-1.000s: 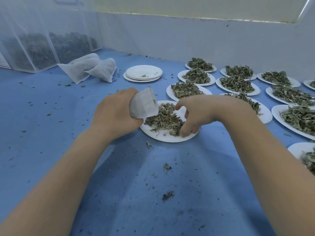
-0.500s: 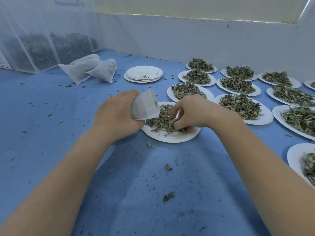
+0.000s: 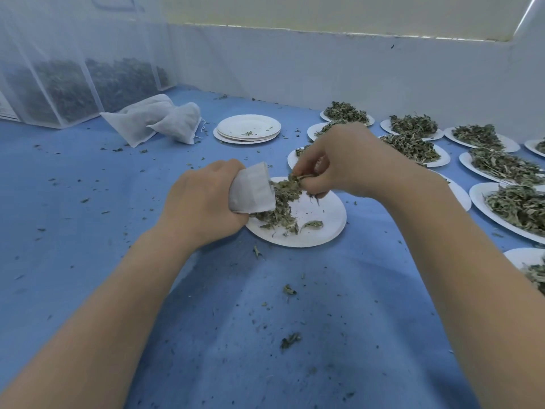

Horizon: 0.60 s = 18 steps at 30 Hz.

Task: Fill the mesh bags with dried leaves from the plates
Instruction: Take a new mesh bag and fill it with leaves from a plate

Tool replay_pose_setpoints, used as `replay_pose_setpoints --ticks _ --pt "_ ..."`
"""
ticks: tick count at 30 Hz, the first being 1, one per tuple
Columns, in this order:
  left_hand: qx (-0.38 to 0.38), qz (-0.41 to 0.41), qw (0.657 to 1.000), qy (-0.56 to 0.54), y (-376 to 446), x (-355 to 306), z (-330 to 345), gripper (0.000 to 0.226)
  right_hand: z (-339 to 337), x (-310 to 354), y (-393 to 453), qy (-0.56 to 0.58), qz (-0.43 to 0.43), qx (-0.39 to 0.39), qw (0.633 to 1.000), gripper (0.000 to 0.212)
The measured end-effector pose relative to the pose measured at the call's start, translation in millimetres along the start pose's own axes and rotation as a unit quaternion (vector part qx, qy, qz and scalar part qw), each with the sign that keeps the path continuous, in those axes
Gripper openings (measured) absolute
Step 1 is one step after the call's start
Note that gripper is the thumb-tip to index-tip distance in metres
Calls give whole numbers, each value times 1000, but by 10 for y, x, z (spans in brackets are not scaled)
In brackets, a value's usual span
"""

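1. While the left hand grips a small white mesh bag at frame centre, its mouth turned toward the plate, the right hand pinches a tuft of dried leaves just at that mouth.
2. To do this well, I would keep the mouth spread wide and low over the paper plate — strays then fall back onto it, not the cloth.
3. Small pinches, pushed well inside, should spill less.
4. What remains on this plate lies heaped beside the bag.
5. Right of frame, more leaf-laden plates wait in rows.
6. Upper left: two filled bags, a stack of emptied plates — and a blue cloth littered with crumbs, below a pale wall.
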<state>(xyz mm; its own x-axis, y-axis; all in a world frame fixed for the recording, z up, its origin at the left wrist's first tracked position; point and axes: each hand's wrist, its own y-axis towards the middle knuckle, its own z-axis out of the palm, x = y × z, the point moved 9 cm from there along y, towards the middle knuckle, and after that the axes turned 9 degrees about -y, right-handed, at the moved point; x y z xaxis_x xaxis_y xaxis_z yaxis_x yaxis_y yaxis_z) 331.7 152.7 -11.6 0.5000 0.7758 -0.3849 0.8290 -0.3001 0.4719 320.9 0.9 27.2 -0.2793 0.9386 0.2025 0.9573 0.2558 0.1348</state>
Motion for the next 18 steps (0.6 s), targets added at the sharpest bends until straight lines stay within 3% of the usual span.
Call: replay_pose_setpoints --ticks 5,8,14,18 --pt "0 11 1000 5 -2 -53 7 42 -8 282 14 -77 -41 -10 996 25" --pt "-1 29 1000 8 2 -108 21 41 23 435 17 -84 -74 -23 993 19" --pt "-22 15 998 -57 6 -63 17 30 -7 425 25 105 -70 -100 987 11" --pt "-36 -17 989 -146 3 -14 -11 32 71 389 33 181 -53 -105 976 16"
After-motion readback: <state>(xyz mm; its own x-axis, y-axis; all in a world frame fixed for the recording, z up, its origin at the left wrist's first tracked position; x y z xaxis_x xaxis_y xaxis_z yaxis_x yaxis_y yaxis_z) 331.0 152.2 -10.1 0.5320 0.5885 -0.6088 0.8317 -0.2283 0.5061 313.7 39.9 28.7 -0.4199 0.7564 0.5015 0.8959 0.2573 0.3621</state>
